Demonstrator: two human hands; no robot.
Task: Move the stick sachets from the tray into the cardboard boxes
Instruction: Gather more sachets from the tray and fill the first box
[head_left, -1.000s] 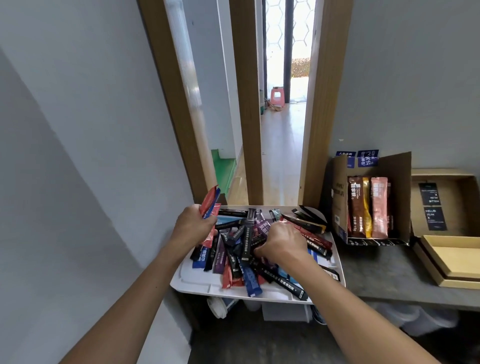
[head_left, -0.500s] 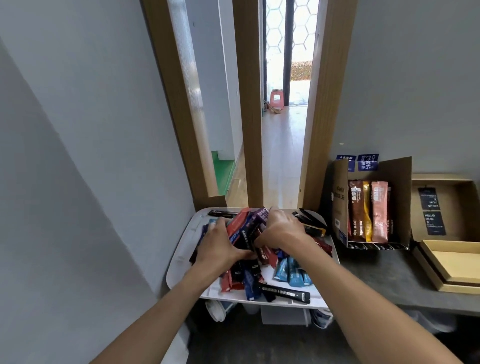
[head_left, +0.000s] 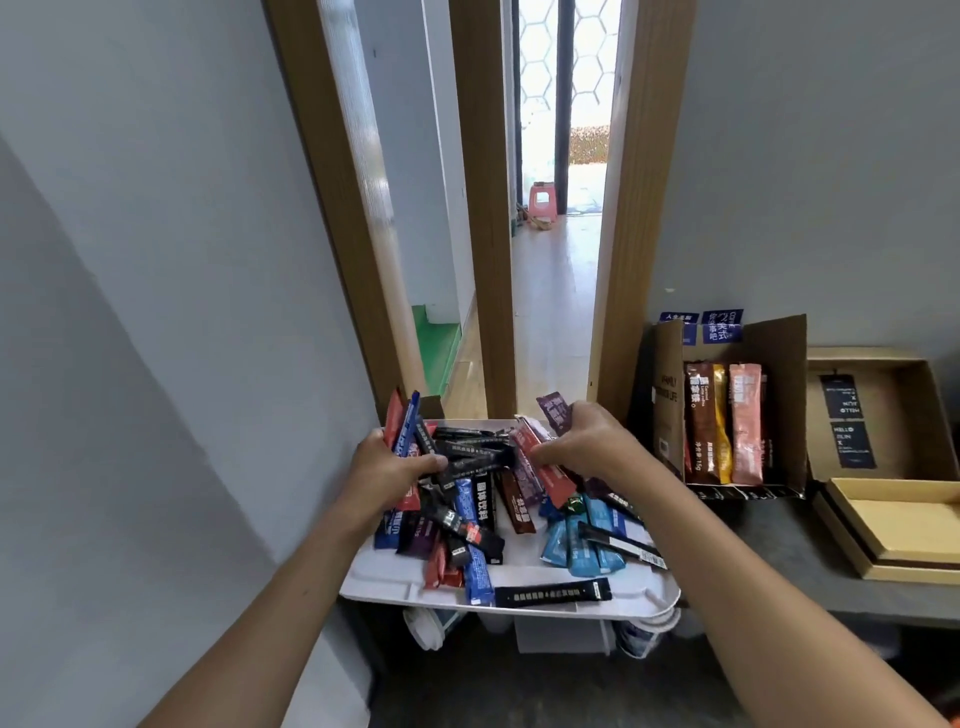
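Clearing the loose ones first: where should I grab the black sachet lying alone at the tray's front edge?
Pinch the black sachet mid-length across its narrow width, from above; it lies flat and crosswise on the tray, both long edges free.

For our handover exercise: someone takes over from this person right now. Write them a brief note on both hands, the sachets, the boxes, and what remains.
Left hand grips red and blue sachets at the tray's left edge.
Right hand holds a purple sachet above the pile.
Done: a few upright sachets stand in the open cardboard box.
Left: the mixed pile in the tray, plus what both hands hold.
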